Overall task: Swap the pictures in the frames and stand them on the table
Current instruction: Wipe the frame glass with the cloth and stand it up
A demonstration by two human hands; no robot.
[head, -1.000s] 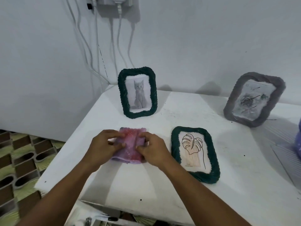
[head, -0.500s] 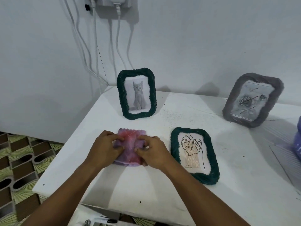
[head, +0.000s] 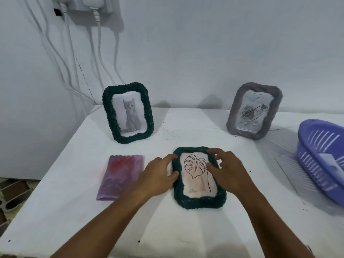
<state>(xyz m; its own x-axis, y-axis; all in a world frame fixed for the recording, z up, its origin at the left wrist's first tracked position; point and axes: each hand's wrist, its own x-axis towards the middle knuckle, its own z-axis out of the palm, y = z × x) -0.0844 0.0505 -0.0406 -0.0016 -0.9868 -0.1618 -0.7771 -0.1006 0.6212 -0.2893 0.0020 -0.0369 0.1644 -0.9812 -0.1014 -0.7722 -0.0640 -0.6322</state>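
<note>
Two frames, cat (head: 128, 114) and rose (head: 253, 110), stand at the far side, while both hands, left (head: 157, 175) and right (head: 229, 173), grip the leaf frame (head: 197, 176) lying flat near centre, not yet stood.

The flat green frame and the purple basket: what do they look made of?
Green frame: looks like braided cord or wicker, matte dark green; its rim shows twisted, rope-like ridges. Whether fibre or moulded plastic is unclear. Purple basket: looks like moulded plastic, smooth with a slight sheen, with even slots cut through its wall.
</note>
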